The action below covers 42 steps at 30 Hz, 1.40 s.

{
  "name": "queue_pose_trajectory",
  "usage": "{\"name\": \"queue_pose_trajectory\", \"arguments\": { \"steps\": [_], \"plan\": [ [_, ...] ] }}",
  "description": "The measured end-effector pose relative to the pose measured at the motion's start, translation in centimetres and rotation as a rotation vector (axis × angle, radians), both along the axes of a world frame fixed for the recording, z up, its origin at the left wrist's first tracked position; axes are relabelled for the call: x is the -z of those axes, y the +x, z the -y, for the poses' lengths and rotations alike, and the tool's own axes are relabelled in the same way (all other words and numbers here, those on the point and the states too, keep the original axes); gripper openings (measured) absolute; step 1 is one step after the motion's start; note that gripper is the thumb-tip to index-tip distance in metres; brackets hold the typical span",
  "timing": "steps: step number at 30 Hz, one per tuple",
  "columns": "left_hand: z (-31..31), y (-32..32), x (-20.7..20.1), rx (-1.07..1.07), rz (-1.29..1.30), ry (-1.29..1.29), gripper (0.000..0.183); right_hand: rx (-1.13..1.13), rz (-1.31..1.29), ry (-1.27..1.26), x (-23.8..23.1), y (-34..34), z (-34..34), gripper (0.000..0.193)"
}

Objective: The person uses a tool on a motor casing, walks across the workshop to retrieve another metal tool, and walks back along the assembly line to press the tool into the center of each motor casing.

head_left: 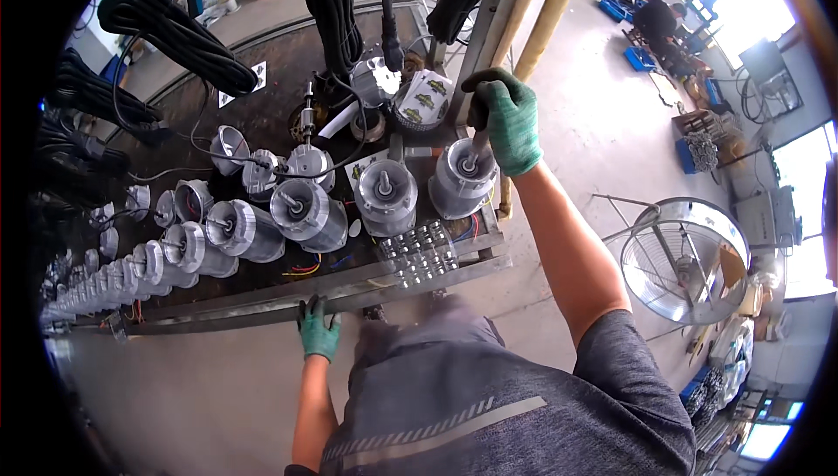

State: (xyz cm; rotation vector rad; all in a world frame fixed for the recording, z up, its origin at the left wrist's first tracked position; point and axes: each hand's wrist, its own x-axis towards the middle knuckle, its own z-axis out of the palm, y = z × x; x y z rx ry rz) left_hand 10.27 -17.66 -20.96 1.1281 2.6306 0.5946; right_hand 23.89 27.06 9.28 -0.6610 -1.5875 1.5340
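My right hand (508, 118), in a green glove with dark fingers, is closed above the rightmost grey electric motor (463, 181). A short rod-like piece (479, 143) runs from under the fist towards the motor's shaft; the glove hides most of it. My left hand (319, 329), gloved the same way, hangs by the front rail of the bench with its fingers apart and nothing in them. Left of the rightmost motor stands a second motor (386, 197), shaft up. A clear tray of small round metal parts (419, 253) lies at the bench's front edge.
A long row of motors (199, 249) stretches left along the dark bench (262, 288). Coiled black cables (175, 27) hang above it. Printed cards (425, 99) lie in a basket near a metal post (489, 35). A large round fan (685, 260) stands right; a person (656, 20) is farther back.
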Motion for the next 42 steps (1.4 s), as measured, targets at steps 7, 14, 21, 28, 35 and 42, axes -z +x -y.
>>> {"name": "queue_pose_trajectory", "arguments": {
  "steps": [7, 14, 21, 28, 35, 42],
  "plan": [
    [-1.4, 1.6, 1.6, -0.032, -0.011, -0.212, 0.067, -0.086, 0.022, -0.061, 2.6, 0.3, -1.9, 0.026],
    [-2.7, 1.6, 0.2, -0.055, 0.039, -0.364, 0.073, -0.178, 0.085, -0.009, 1.9, 1.4, -2.6, 0.026],
    [-3.5, 2.0, -0.6, -0.070, 0.042, -0.419, 0.075, -0.282, 0.108, 0.037, 2.0, 1.5, -3.1, 0.026],
    [-2.8, 2.1, -0.2, -0.064, 0.034, -0.401, 0.077, 0.094, -0.186, -0.178, 0.1, 1.3, -4.1, 0.021],
    [-2.9, 2.1, -0.3, -0.069, 0.046, -0.381, 0.077, -0.165, -0.942, -0.867, -0.8, 7.4, -8.4, 0.010],
    [-2.9, 1.8, -0.7, -0.082, 0.082, -0.390, 0.075, -0.082, -1.077, -0.908, 0.0, 8.4, -7.8, 0.012]
  ]
}}
